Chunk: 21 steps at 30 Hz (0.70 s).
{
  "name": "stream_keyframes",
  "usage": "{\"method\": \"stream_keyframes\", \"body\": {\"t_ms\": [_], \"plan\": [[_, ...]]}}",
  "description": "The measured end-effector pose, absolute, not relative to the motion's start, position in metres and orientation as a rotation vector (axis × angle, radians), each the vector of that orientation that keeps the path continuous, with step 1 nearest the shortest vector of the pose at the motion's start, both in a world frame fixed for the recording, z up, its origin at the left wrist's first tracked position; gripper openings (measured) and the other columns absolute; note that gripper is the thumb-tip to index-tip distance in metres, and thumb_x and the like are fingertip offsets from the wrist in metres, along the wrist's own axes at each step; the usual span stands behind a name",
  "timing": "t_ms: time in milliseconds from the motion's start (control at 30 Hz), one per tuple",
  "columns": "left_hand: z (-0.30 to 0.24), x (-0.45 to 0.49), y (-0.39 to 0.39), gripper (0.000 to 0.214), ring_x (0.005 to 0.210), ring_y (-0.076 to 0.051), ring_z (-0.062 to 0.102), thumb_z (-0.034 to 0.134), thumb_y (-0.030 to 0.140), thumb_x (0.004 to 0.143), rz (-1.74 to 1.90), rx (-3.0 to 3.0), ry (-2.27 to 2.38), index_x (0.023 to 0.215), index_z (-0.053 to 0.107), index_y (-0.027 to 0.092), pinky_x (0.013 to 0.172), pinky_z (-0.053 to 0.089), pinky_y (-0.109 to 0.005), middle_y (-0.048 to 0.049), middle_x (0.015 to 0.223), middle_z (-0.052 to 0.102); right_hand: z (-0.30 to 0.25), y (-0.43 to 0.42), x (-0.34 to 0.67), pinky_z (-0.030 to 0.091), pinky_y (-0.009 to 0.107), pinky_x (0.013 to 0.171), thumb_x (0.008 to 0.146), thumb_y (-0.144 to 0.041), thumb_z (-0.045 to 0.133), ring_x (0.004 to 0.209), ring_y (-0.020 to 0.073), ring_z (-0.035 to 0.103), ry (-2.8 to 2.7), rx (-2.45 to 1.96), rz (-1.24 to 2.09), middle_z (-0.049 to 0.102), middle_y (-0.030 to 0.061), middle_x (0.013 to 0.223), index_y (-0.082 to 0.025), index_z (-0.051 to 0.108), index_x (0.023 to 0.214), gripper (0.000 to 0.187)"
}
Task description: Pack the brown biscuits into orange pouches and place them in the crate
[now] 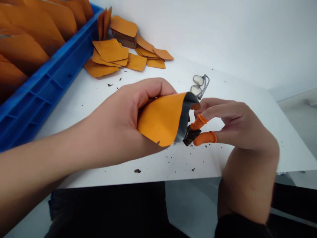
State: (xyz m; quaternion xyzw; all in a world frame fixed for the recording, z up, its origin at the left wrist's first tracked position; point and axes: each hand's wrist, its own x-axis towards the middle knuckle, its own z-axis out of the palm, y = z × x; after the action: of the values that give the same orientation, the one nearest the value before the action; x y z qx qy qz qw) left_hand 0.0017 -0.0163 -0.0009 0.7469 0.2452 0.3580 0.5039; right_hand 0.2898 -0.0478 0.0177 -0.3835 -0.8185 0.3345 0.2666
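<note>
My left hand [123,115] is closed around an orange pouch [160,119], whose silvery-grey mouth gapes toward the right. At that mouth, my right hand [230,122] pinches a dark, flaky piece [191,136] between thumb and finger. Orange finger cots cover the tips of the thumb and a finger. Part of the dark piece is hidden by the fingers, and the inside of the pouch cannot be made out fully. Both hands are above the white table [153,165].
A blue crate [56,76] full of orange pouches [32,23] stands at the left. Several flat orange pouches [111,51] lie in piles at the back. Folded glasses [204,86] rest behind my right hand. Dark crumbs [137,171] dot the table.
</note>
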Motion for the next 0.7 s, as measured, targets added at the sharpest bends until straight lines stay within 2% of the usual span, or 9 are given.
{"method": "stream_keyframes", "body": {"t_ms": [133,300,433,600,700], "plan": [[0.0038,0.0031,-0.0193,0.028,0.074,-0.011,0.073,0.083,0.012,0.077,0.799,1.723,0.512,0.099,0.067,0.021,0.05,0.044,-0.01,0.0101,0.072,0.061,0.0171,-0.049,0.291,0.059,0.034,0.068,0.075,-0.027,0.101,0.082,0.0162,0.069,-2.168,-1.056,0.932,0.073,0.0004,0.094,-0.03,0.087,0.106,0.034],[-0.0005,0.002,-0.0192,0.033,0.055,-0.002,0.057,0.084,0.012,0.077,0.765,1.715,0.483,0.104,0.069,0.023,0.047,0.045,-0.01,0.0115,0.074,0.063,0.0168,-0.0498,0.2912,0.057,0.033,0.064,0.082,-0.024,0.096,0.082,0.0163,0.068,-2.175,-1.064,0.952,0.073,0.0008,0.095,-0.033,0.086,0.111,0.031],[-0.0049,0.0021,-0.015,0.036,0.059,-0.002,0.06,0.083,0.012,0.077,0.759,1.712,0.48,0.108,0.069,0.023,0.052,0.048,-0.009,0.0101,0.08,0.064,0.0143,-0.0496,0.2919,0.054,0.032,0.062,0.091,-0.021,0.086,0.082,0.0152,0.068,-2.191,-1.093,0.945,0.074,0.0006,0.098,-0.038,0.086,0.113,0.027],[-0.0025,0.0032,-0.0145,0.034,0.061,-0.002,0.06,0.086,0.012,0.075,0.746,1.634,0.464,0.102,0.068,0.022,0.054,0.048,-0.008,0.0102,0.079,0.063,0.017,-0.0522,0.2939,0.06,0.036,0.079,0.093,-0.023,0.083,0.096,0.0179,0.072,-2.234,-1.143,0.888,0.078,-0.0012,0.103,-0.042,0.082,0.121,0.033],[-0.0011,0.0001,-0.0166,0.037,0.062,-0.004,0.061,0.083,0.011,0.076,0.743,1.721,0.445,0.108,0.068,0.022,0.053,0.049,-0.012,0.0082,0.081,0.065,0.0202,-0.0557,0.2933,0.06,0.04,0.082,0.091,-0.02,0.083,0.091,0.0186,0.069,-2.168,-1.091,0.781,0.079,-0.0023,0.103,-0.045,0.08,0.126,0.043]]}}
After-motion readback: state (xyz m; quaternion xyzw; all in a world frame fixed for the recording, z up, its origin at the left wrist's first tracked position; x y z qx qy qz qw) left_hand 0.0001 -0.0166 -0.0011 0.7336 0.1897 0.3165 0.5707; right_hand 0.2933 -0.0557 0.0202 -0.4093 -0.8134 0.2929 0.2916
